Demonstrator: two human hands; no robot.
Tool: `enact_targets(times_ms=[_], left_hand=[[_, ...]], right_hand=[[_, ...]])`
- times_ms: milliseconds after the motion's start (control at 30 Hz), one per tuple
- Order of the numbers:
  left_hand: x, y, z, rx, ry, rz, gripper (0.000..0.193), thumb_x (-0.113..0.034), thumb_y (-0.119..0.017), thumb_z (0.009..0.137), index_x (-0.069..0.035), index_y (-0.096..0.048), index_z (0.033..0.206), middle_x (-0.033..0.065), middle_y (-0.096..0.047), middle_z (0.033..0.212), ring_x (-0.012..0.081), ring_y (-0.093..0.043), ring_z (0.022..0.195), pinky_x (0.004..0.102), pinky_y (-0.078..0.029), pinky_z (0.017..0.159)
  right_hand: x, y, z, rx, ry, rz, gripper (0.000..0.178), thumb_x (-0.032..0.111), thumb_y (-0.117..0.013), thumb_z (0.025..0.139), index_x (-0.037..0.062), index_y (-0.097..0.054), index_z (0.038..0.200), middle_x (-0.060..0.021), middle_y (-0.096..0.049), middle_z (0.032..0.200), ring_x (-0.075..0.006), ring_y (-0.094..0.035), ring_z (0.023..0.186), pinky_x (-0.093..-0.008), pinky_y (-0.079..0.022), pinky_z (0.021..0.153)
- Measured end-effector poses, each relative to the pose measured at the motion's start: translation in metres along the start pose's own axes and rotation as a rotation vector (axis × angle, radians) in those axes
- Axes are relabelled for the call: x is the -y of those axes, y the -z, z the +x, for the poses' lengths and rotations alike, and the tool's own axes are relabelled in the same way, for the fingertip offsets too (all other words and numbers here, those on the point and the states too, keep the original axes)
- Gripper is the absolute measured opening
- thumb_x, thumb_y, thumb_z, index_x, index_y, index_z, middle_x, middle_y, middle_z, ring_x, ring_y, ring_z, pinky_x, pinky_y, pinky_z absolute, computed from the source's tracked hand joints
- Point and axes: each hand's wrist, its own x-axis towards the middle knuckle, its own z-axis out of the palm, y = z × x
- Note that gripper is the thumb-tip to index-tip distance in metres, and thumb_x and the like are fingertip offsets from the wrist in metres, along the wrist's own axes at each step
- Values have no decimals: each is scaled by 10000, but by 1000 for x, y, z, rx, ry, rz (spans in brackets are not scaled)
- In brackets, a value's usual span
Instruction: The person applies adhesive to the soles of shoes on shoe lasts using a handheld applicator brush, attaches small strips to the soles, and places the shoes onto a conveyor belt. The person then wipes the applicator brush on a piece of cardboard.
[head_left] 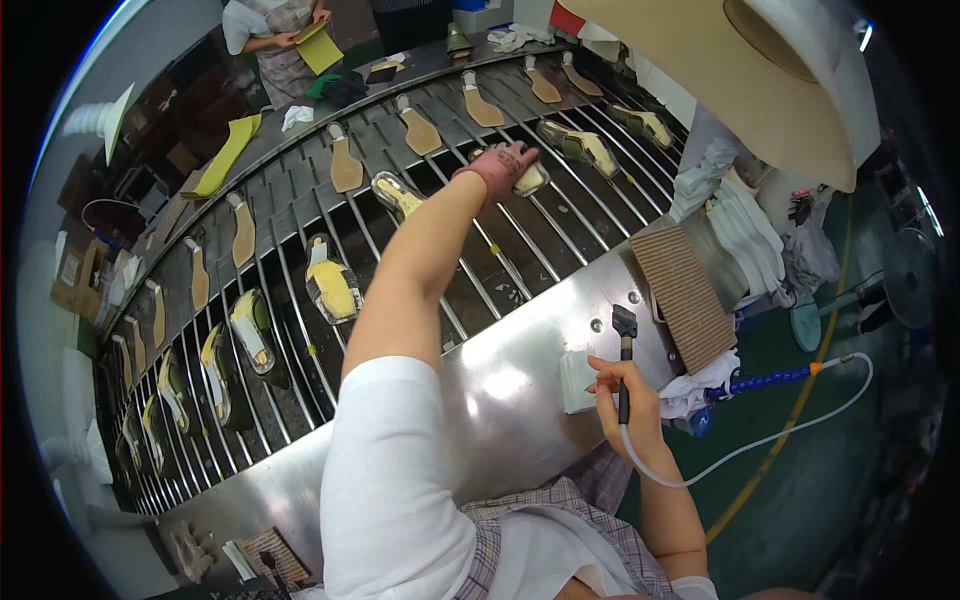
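Note:
My left hand (pixel 503 168), in a pink glove, reaches far over the metal bars with its fingers closed around a shoe upper (pixel 532 180). Pale lining shows on that upper's underside; the glove covers much of the rest. In my bare right hand (pixel 630 405), near the front ledge, is a black-handled brush (pixel 625 340), bristles up. A thin white hose (pixel 730 462) runs from the lower end of its handle. Beside the gripped upper lie another upturned shoe upper (pixel 585 147) and, partly behind my left forearm, one more shoe upper (pixel 398 192).
Tan soles (pixel 420 132) line the far side of the curved rack, with several more uppers (pixel 333 285) on the bars. Corrugated cardboard (pixel 682 300) lies at the ledge's right end. A large beige lamp-like hood (pixel 740 80) overhangs the upper right. Another person (pixel 285 45) stands across, holding yellow sheets.

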Motion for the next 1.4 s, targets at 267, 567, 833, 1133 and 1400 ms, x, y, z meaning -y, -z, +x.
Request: enact_targets(times_ms=[267, 567, 833, 1133, 1400], left_hand=[[-20, 110, -141, -785, 136, -1747, 411, -145, -584, 937, -8, -526, 1320, 97, -621, 1224, 170, -609, 1098, 305, -502, 939], [-92, 154, -215, -697, -324, -2213, 637, -489, -461, 984, 15, -434, 1373, 240, -492, 1401, 317, -576, 1188, 471, -458, 1028], [-95, 152, -245, -605, -96, -2598, 574, -447, -531, 971, -49, -457, 1379, 129, -574, 1318, 306, -581, 1175, 447, -463, 1021], [-127, 152, -278, -801, 199, -1498, 405, -285, -513, 988, 3, -552, 1269, 5, -591, 1027, 73, -513, 836, 247, -436, 695], [-147, 104, -308, -754, 285, -1914, 710, -468, -614, 916, -42, -380, 1433, 125, -505, 1388, 230, -523, 1240, 376, -431, 1037]], right_hand=[[26, -5, 47, -66, -6, 283, 211, 58, -608, 924, -8, -562, 1119, -152, -674, 1092, -189, -671, 960, -313, -516, 839], [43, -50, 104, 133, -229, 1069, 573, 511, -464, 997, -4, -511, 1246, -197, -641, 1180, -245, -672, 969, -361, -576, 798], [51, -77, 69, 290, -399, 1545, 566, 473, -460, 1001, -17, -544, 1271, -166, -681, 1058, -236, -693, 881, -349, -578, 795], [75, -78, 44, -121, -20, 1021, 470, 209, -732, 862, 4, -495, 1212, -136, -661, 1066, -138, -647, 949, -257, -525, 813], [100, -73, 28, -199, 569, -38, 730, 298, -917, 643, -18, -512, 1163, -317, -617, 1184, -375, -687, 999, -394, -565, 848]])
